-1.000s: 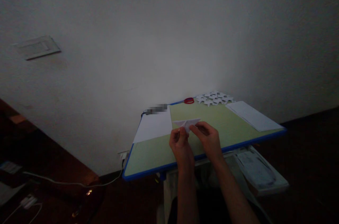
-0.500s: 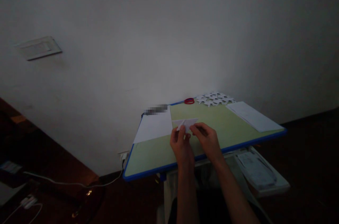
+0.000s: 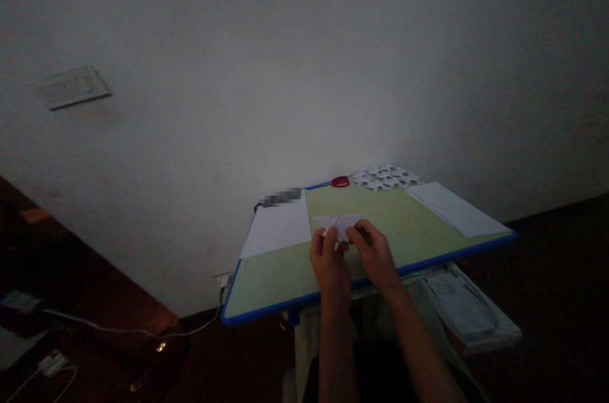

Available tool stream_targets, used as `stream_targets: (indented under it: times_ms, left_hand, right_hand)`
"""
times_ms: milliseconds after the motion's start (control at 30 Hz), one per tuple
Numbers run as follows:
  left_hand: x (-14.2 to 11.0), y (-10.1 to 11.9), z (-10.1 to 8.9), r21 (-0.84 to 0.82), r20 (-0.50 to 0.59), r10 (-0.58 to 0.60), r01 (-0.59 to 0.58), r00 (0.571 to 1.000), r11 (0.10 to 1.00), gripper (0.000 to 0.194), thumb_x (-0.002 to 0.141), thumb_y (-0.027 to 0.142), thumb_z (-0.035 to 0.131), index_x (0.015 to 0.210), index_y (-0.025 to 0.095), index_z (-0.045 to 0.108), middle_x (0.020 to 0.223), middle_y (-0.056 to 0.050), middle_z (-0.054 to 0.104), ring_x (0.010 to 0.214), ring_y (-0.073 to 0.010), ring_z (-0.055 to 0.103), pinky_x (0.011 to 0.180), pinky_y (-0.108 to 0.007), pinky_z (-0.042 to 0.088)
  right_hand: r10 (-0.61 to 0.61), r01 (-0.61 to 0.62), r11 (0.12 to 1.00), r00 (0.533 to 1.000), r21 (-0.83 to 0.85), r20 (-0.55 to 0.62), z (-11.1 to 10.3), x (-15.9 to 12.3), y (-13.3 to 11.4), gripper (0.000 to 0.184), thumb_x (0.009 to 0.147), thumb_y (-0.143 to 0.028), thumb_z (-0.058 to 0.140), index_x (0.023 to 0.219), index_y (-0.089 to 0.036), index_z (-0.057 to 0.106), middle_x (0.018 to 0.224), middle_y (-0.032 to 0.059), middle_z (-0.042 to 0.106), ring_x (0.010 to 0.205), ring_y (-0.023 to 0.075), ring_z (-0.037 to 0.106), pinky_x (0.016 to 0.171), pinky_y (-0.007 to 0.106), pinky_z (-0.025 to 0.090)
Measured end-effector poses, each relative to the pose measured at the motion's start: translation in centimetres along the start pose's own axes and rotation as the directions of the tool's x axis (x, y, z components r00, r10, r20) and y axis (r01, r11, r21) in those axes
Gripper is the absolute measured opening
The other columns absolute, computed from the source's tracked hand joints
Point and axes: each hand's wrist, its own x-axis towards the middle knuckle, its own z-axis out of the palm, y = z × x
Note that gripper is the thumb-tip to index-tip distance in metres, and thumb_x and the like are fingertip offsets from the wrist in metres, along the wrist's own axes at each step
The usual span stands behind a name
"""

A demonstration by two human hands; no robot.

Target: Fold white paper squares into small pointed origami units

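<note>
Both hands pinch a small white folded paper piece point(image 3: 339, 224) just above the middle of the green blue-edged counter point(image 3: 266, 282): left hand point(image 3: 328, 260) and right hand point(image 3: 373, 254) closed on its near edge. This looks like mid-fold; creasing next would need steady fingertips. White sheets point(image 3: 278, 225) lie close left, bare counter to the right.

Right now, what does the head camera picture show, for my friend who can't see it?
Two hands, left and right, pinch a folded white paper over a green desk. Farther back lie paper sheets, paper stars and a red ring, by a white wall.
</note>
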Motion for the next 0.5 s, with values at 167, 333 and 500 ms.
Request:
stream_targets:
  times_ms: [167, 333, 500]
  left_hand:
    - [-0.1, 0.1, 0.0, 0.035, -0.005, 0.015, -0.015, 1.000, 0.999, 0.026, 0.074, 0.036, 0.080, 0.076, 0.018, 0.062, 0.078, 0.001, 0.062, 0.072, -0.0124, 0.062, 0.062, -0.023, 0.046]
    - [-0.1, 0.1, 0.0, 0.052, -0.002, 0.025, -0.025, 1.000, 0.998, 0.027, 0.072, 0.034, 0.082, 0.075, 0.018, 0.062, 0.077, 0.002, 0.062, 0.069, -0.0114, 0.060, 0.060, -0.022, 0.046]
    - [-0.1, 0.1, 0.0, 0.054, 0.000, 0.035, -0.035, 0.999, 0.998, 0.027, 0.073, 0.036, 0.083, 0.080, 0.018, 0.065, 0.081, 0.000, 0.064, 0.070, -0.0114, 0.061, 0.060, -0.022, 0.046]
  right_hand:
    - [-0.003, 0.002, 1.000, 1.000, -0.028, -0.031, 0.1, 0.0, 0.0, 0.026, 0.085, -0.043, 0.066, 0.074, -0.022, 0.057, 0.068, -0.0033, 0.057, 0.067, 0.0171, 0.054, 0.063, 0.027, 0.045]
    - [-0.012, 0.011, 1.000, 0.999, -0.012, -0.048, 0.2, 0.0, -0.4, 0.025, 0.082, -0.041, 0.067, 0.070, -0.023, 0.055, 0.066, -0.0040, 0.054, 0.065, 0.0165, 0.051, 0.061, 0.027, 0.043]
    - [0.004, -0.004, 1.000, 0.998, 0.000, -0.070, 0.4, 0.0, -1.1, 0.023, 0.079, -0.037, 0.066, 0.065, -0.023, 0.055, 0.060, -0.0041, 0.054, 0.061, 0.0160, 0.050, 0.057, 0.027, 0.042]
